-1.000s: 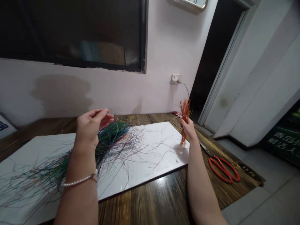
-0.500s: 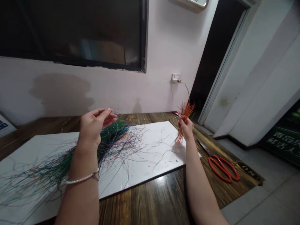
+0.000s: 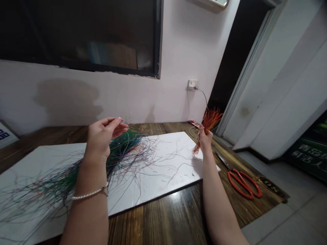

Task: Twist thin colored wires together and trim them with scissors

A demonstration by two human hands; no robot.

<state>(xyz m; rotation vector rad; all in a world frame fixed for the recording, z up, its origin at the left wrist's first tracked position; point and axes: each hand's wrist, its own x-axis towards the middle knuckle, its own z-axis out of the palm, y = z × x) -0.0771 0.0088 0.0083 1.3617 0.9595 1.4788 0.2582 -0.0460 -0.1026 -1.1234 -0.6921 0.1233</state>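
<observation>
Two bare hands work over loose wires. The right hand is pressed shut around a bundle of thin orange wires, which fans out above and below the grip. The left hand hangs open, fingers spread, just above a tangled mass of thin multicoloured wires on a white rectangular board. Separating strands looks like the step in hand, and another pull calls for the left fingers to close on some. The right fist hides how the orange wires lie inside it.

Red-handled scissors on a wooden tabletop, wall socket beyond
</observation>
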